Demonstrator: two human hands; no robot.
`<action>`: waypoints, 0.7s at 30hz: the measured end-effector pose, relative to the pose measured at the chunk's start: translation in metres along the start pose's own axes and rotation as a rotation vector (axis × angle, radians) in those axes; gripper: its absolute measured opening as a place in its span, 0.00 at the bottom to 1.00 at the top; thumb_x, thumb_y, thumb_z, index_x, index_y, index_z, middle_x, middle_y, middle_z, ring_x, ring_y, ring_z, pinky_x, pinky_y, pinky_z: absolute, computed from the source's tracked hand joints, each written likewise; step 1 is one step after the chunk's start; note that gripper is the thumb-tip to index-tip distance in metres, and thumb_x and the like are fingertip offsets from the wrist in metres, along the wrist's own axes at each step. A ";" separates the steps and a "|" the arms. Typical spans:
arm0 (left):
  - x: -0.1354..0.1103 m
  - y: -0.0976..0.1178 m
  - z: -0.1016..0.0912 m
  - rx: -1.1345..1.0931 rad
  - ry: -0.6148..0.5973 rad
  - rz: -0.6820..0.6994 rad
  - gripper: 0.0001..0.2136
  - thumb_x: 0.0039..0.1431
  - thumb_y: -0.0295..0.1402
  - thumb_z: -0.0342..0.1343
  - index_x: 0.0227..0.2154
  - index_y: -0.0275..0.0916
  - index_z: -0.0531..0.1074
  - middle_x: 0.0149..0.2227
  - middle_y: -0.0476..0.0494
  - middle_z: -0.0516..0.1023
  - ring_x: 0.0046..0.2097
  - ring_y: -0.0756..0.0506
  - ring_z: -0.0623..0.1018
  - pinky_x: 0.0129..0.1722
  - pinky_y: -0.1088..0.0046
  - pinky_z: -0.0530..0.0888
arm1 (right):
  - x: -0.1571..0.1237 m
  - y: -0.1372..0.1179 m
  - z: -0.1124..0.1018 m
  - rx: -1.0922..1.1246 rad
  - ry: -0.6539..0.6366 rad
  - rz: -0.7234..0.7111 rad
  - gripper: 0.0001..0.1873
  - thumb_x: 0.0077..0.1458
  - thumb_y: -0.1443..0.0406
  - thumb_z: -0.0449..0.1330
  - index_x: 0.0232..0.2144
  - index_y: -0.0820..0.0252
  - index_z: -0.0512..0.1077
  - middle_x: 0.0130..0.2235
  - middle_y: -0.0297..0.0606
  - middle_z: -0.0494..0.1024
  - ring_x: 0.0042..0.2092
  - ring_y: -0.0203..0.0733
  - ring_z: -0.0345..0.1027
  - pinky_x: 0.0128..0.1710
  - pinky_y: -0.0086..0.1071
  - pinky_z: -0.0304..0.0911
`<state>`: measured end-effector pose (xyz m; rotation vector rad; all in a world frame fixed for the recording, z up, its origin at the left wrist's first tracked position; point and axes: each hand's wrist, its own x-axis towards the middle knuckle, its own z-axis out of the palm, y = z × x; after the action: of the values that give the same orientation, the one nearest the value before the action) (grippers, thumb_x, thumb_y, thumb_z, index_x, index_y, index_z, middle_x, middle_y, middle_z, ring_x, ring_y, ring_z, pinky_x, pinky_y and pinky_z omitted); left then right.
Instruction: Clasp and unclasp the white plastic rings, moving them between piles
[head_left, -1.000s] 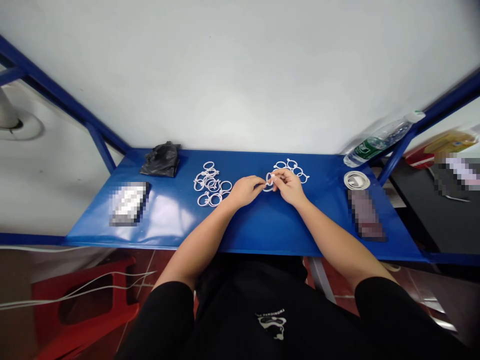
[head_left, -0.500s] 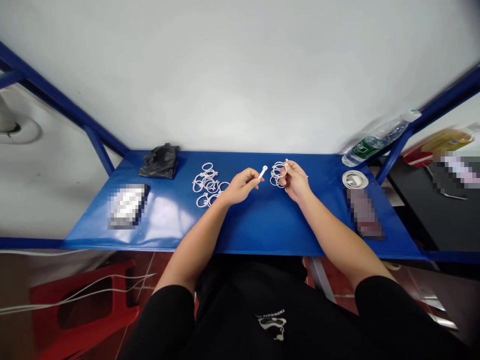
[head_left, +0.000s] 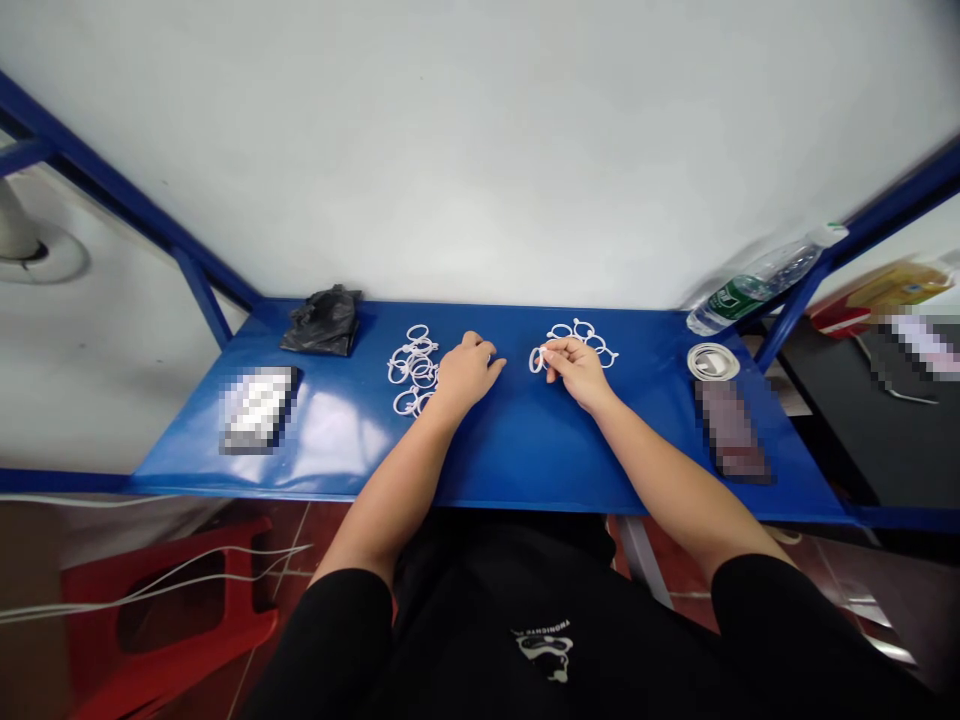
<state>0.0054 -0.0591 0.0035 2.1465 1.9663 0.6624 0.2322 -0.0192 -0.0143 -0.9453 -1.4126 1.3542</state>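
Note:
My left hand point(head_left: 468, 372) is palm down at the right side of a loose pile of white plastic rings point(head_left: 412, 369), partly covering it. Its thumb points right and its fingers bend downward. A small pale spot shows between thumb and fingers, but the fingertips are hidden. My right hand point(head_left: 579, 371) pinches a white plastic ring point(head_left: 535, 361), seen nearly edge-on, between thumb and fingers. Behind this hand, a second, spread group of white rings point(head_left: 604, 355) lies on the blue tabletop point(head_left: 525, 450).
A crumpled black plastic bag point(head_left: 324, 320) and a blurred-out dark object point(head_left: 259, 410) lie to the left. At right are a tilted water bottle point(head_left: 757, 285), a coiled white cable point(head_left: 712, 362) and another blurred-out object point(head_left: 733, 430). A white wall stands behind.
My left hand has drawn left and turned palm down; the white piece held up in it no longer shows there. My right hand has come slightly left and nearer, off the right-hand rings.

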 end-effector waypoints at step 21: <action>-0.005 0.025 0.014 -0.548 -0.055 0.316 0.12 0.73 0.33 0.55 0.33 0.42 0.80 0.36 0.47 0.84 0.39 0.47 0.81 0.43 0.70 0.74 | -0.007 0.000 0.002 0.033 -0.260 -0.001 0.23 0.55 0.46 0.72 0.34 0.56 0.72 0.28 0.32 0.82 0.23 0.35 0.72 0.25 0.30 0.67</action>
<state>0.0335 -0.0651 0.0001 2.0899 1.2266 1.0341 0.2320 -0.0264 -0.0150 -0.7670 -1.5779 1.5371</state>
